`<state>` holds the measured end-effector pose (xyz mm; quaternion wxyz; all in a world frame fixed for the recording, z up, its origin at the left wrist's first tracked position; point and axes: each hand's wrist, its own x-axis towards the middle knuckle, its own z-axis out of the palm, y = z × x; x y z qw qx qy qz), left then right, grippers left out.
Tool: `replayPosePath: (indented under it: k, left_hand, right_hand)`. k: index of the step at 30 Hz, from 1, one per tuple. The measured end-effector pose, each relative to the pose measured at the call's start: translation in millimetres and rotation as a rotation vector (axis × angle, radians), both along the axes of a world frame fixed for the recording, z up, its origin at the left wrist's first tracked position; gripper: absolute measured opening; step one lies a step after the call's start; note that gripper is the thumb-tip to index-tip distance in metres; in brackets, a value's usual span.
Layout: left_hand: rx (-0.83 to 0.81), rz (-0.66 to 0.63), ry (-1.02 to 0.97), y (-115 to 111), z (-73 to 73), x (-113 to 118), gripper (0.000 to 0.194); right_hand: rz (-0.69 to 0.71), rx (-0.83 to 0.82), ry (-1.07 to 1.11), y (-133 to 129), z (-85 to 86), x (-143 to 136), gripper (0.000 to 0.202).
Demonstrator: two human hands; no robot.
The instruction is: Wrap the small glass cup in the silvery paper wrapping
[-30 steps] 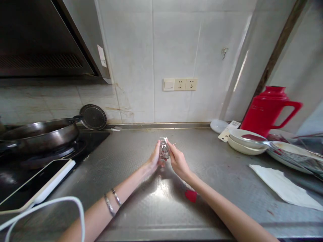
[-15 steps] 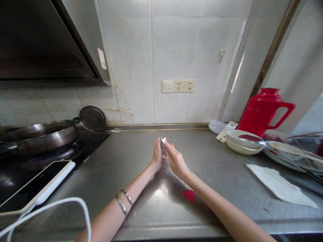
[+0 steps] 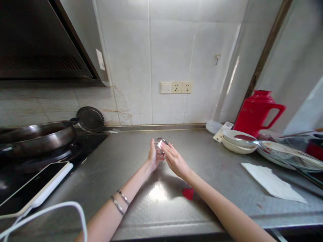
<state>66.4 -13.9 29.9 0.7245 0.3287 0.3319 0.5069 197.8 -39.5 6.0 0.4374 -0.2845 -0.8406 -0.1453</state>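
Over the middle of the counter (image 3: 133, 144), my left hand (image 3: 153, 158) cups a small clear, shiny object (image 3: 160, 140) from the left, thumb side up. My right hand (image 3: 176, 161) presses on it from the right, fingers long and close together. Between the right fingertips and the object shows a white patch (image 3: 159, 144); I cannot tell whether it is paper or a label. Some red shows low on the object. Its lower part is hidden by my hands. A flat red piece (image 3: 188, 193) lies on the counter beside my right forearm.
At left, a steel pan (image 3: 37, 137) sits on the stove, with a phone (image 3: 32, 188) and white cable (image 3: 63, 204) in front. To the right are stacked bowls (image 3: 238, 148), a red thermos (image 3: 254, 114), plates (image 3: 275, 158) and a white paper napkin (image 3: 272, 181).
The clear object has turned so that its round, shiny face shows more. My right fingers have slid down and flattened over its right side. The view has shifted slightly.
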Motion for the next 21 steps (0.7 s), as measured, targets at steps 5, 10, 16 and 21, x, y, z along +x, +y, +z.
replayPosePath:
  k: [5, 10, 16, 21]
  left_hand:
    - [-0.054, 0.057, -0.062, -1.8, -0.3, -4.7, 0.054]
    - [-0.108, 0.049, -0.103, 0.8, -3.1, -9.1, 0.047]
    - [-0.127, -0.006, -0.128, 4.5, -4.1, -12.0, 0.048]
    - [-0.128, 0.016, -0.181, 7.5, -7.8, -13.4, 0.041]
  right_hand:
    - [0.017, 0.019, -0.058, -1.3, 1.3, 1.1, 0.058]
    - [0.033, 0.036, -0.115, -2.4, 3.5, 5.8, 0.052]
    - [0.019, 0.091, -0.171, -0.3, 2.7, 14.7, 0.051]
    - [0.014, 0.113, -0.180, 0.6, 2.0, 16.6, 0.057]
